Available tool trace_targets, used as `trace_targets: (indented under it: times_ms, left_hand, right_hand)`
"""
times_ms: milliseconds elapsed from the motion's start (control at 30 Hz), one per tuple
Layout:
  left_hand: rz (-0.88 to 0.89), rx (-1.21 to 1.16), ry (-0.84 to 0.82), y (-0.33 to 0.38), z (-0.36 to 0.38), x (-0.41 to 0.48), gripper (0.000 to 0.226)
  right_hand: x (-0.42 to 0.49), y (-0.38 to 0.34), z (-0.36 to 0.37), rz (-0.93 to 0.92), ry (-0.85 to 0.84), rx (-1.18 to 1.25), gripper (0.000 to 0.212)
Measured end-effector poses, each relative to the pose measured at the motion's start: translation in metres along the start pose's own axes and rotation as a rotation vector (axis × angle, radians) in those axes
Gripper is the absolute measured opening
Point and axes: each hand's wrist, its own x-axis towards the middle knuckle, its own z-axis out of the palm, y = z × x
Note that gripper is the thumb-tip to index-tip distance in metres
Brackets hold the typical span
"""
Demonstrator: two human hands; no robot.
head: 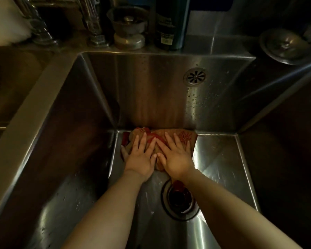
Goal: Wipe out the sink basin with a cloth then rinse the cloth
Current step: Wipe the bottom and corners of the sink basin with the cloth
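At the far left a neighbouring steel basin (11, 83) sits beyond a broad flat steel divider rim (34, 112), which marks the left edge of the deep square stainless steel sink basin (75, 141). On the ledge behind stand two chrome tap bases (95, 33), a small metal strainer cup (128, 24) and a dark bottle with a label (166, 29). The basin's left wall drops steeply to the floor, and the brown cloth with a red pattern (183, 137) lies on that floor pushed right up against the foot of the far wall, nearer the left corner than the right. The left hand (142, 157) lies flat on the cloth's left part, fingers spread and palm down, its thumb side touching the right hand (176, 159), which presses flat on the cloth's right part, fingers likewise splayed; neither hand pinches the fabric. A red end of the cloth seems to trail back under the right wrist to the edge of the round dark drain opening (179, 198), though the dim light makes that uncertain. Right of the cloth the floor is bare, wet steel as far as the right wall. A round slotted overflow grille (194, 76) sits high on the far wall, and a round metal sink plug (285, 45) rests on the counter at the far right.
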Motion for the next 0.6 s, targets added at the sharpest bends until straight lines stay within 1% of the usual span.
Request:
trace_targets:
  times_ms: [167,333,433,500,600]
  left_hand:
    - [-0.037,0.065,0.015,0.003,0.003,-0.006,0.056]
    - [-0.053,0.047,-0.004,0.001,0.003,-0.022,0.052]
    - [-0.054,0.011,-0.03,-0.002,0.001,-0.037,0.051]
    - [-0.041,-0.03,-0.044,-0.006,-0.001,-0.047,0.051]
    - [0.003,-0.084,-0.047,-0.013,-0.005,-0.066,0.06]
  right_hand:
    - [-0.004,-0.008,0.001,0.051,0.002,0.009,0.049]
    - [-0.014,-0.021,-0.007,0.062,0.073,0.099,0.034]
    - [-0.021,-0.029,-0.011,0.047,0.037,0.112,0.029]
    - [-0.027,-0.035,-0.013,0.034,-0.01,0.114,0.03]
    - [-0.034,-0.029,-0.019,0.02,-0.058,0.076,0.035]
